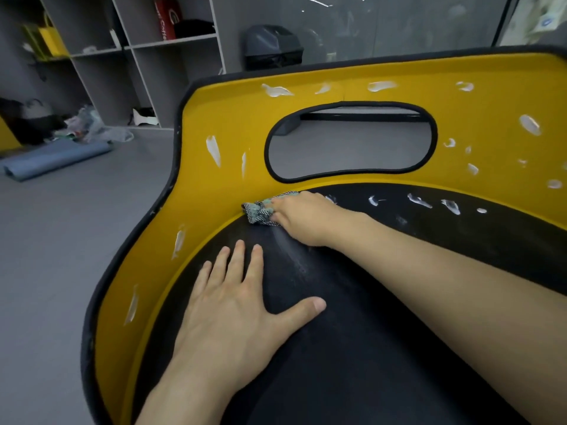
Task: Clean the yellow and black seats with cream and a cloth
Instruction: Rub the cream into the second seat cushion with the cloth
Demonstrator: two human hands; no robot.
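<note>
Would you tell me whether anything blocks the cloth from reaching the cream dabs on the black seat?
Nothing visible does. The right hand grips the cloth at the back edge of the black seat, and the cream dabs lie to its right on bare seat. The left hand rests flat nearer the camera, clear of that path.

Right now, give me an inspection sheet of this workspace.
Surface: black seat, with a smeared streak beside the right hand.
Job's things: cloth at the seam between the seat and the yellow back; cream dabs on both, unwiped.
Clutter: rolled mat and bags on the floor.
Hands: left hand flat on the seat; right hand grips the cloth.
Cables: nothing seen.
Surroundings: shelves, bin.
</note>
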